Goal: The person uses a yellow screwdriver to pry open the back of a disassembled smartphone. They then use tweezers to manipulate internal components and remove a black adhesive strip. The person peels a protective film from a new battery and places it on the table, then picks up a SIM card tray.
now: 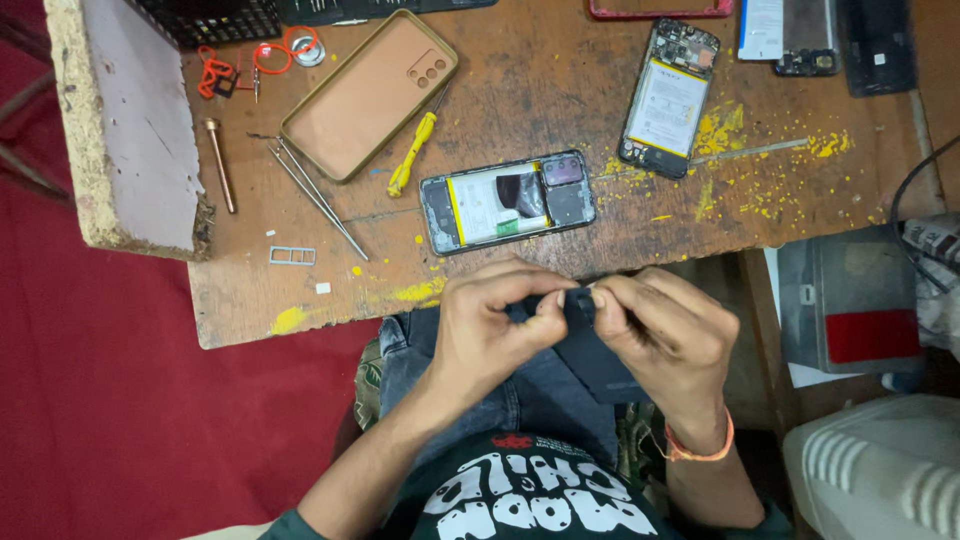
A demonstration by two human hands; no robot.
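My left hand [495, 325] and my right hand [665, 330] meet over my lap, just below the table's front edge. Both pinch a flat dark phone panel [600, 365] at its top edge, thumbs and forefingers pressed together on it. Above them on the wooden table [540, 80] lies an opened phone [507, 200] with its back off, battery and boards showing. A second opened phone [668, 98] lies further back to the right.
A tan phone case [368, 92], a yellow screwdriver [412, 155], tweezers [315, 195], a small SIM tray [292, 256] and red rings [215, 70] sit at the left. A foam block [130, 120] overhangs the left edge. More phone parts [800, 35] lie at the back right.
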